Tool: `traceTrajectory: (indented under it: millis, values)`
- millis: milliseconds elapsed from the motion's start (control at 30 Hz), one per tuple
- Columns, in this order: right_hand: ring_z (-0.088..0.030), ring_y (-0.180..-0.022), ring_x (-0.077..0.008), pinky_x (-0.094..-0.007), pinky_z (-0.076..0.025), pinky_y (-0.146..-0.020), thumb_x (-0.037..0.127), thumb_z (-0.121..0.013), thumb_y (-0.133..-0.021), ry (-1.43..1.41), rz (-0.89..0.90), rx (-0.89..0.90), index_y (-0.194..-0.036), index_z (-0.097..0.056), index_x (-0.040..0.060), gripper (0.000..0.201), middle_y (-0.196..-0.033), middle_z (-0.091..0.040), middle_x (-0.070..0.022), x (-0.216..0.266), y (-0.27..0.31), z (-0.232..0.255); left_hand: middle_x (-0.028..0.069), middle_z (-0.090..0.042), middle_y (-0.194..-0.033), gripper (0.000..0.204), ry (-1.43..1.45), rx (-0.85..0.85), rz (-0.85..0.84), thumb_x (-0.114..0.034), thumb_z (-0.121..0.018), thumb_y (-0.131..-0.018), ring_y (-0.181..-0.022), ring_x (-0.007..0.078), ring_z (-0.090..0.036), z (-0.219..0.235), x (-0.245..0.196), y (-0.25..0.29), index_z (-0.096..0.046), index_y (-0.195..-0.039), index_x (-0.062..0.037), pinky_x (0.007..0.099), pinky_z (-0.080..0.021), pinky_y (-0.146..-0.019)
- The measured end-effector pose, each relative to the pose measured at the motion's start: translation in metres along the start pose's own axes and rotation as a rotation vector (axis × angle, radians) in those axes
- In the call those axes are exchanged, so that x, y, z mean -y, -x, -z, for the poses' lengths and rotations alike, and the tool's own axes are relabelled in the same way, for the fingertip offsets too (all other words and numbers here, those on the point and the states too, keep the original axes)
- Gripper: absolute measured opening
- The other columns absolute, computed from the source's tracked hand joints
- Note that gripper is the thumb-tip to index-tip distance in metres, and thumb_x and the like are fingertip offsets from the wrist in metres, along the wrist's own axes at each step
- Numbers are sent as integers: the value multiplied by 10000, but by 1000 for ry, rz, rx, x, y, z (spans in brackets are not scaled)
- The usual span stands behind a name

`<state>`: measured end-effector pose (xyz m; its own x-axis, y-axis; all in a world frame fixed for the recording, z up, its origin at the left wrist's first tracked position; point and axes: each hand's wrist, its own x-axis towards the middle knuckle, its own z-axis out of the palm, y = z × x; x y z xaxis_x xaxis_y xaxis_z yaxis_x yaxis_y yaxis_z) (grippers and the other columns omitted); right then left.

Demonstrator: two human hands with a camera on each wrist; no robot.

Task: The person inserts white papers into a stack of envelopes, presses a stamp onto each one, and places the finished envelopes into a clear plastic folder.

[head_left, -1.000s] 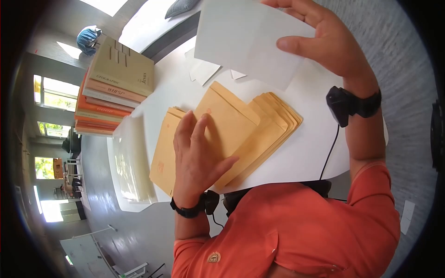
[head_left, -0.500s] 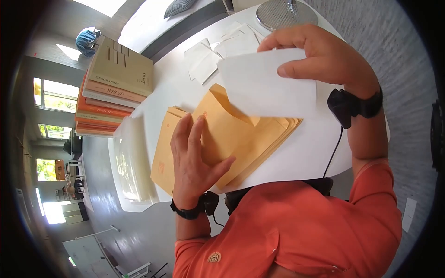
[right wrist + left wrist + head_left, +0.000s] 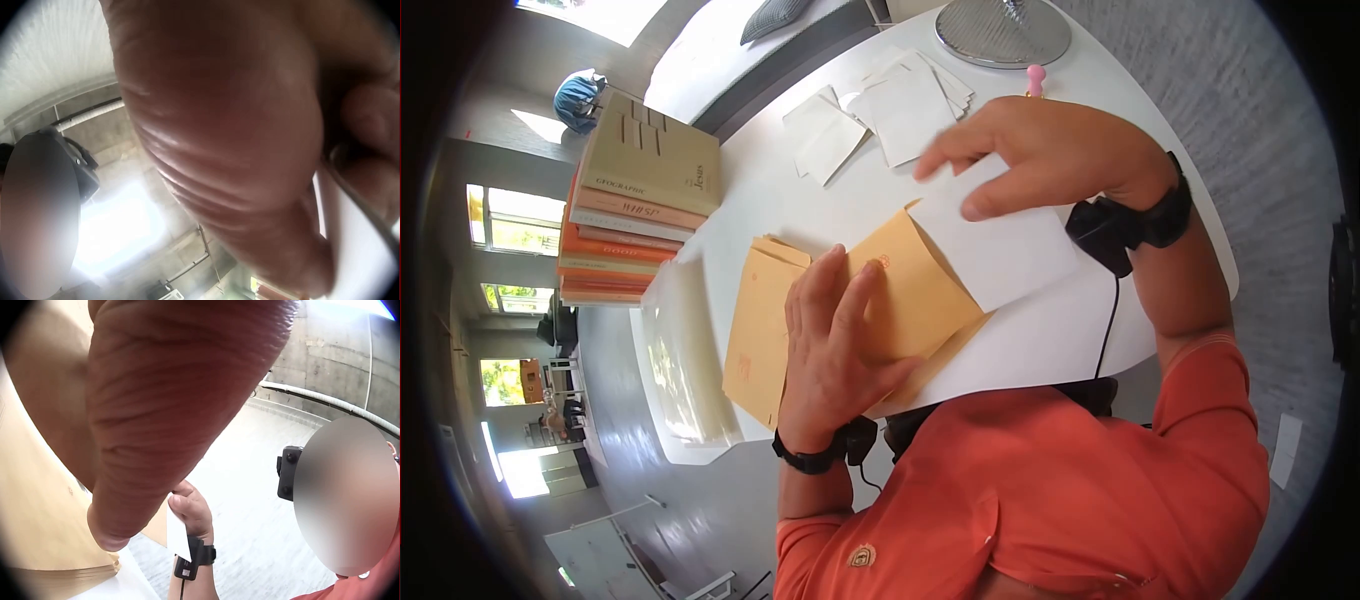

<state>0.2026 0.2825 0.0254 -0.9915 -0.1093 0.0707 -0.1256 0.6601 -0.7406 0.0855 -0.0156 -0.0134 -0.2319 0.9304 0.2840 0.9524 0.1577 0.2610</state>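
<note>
My left hand [image 3: 825, 350] rests on a tan paper envelope [image 3: 920, 300], fingers straight across it. This envelope lies over others, and its mouth faces right. My right hand [image 3: 1060, 150] pinches a white sheet of paper [image 3: 1020, 255] between thumb and fingers. The sheet's left edge meets the envelope's mouth, where it overlaps the opening. To the left of the hand lie more tan envelopes [image 3: 755, 330]. In the left wrist view the thumb [image 3: 112, 537] reaches down beside the envelope stack [image 3: 44, 519].
Several white papers [image 3: 910, 110] lie toward the far side of the white table [image 3: 750, 200]. A stack of books [image 3: 650, 170] stands at the far left, near a clear plastic sheet [image 3: 685, 350]. A round metal base [image 3: 1000, 35] and a pink-topped item [image 3: 1036, 78] sit beyond my right hand.
My right hand has brought the white sheet down and left, from above the table to the envelope's mouth. The top envelope has shifted slightly right under my left hand.
</note>
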Motion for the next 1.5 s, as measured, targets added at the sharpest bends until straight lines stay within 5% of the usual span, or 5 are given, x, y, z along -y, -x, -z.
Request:
traceTrajectory:
  millis: [233,1033,1100,1133,1500]
  values:
    - [-600,-652,-93,-264,-496,-591,98,-671,-848,-338,-119,-302,-1292,-571,-41,475,-843,-669,-65,1,-5,1,245,-391,-1486,1028,-34,-93,106,-302,-943,-597,-1335,427,-426,4,6,4,-441,-1465,-77,528,-368,-1072]
    - [-656,-727,-341,-406,-509,-672,76,-638,-860,-187,150,-489,-876,-575,12,91,-789,-672,-163,13,-32,-62,236,-399,-1479,1035,-28,-111,72,-289,-939,-590,-1314,426,-434,1,4,1,-436,-1473,-92,525,-378,-1063]
    - [-666,-739,-325,-391,-520,-688,98,-654,-869,-135,116,-611,-915,-592,15,113,-814,-682,-156,3,-31,-42,237,-398,-1483,1041,-51,-109,118,-275,-941,-586,-1326,431,-427,10,7,5,-431,-1476,-94,527,-376,-1077]
    - [-642,-833,-78,-236,-505,-704,57,-607,-970,-91,92,-642,-1017,-581,14,69,-897,-660,-34,-8,-29,-33,239,-397,-1487,1049,-75,-109,164,-261,-943,-582,-1338,437,-419,16,11,9,-427,-1480,-96,528,-374,-1091]
    - [-700,-834,-278,-382,-546,-746,544,-766,-771,304,-521,-570,-1106,-615,-44,694,-913,-700,-169,-101,-69,-31,243,-356,-1537,1020,-119,-59,321,-307,-948,-612,-1400,450,-366,27,37,38,-435,-1459,-60,541,-369,-1120]
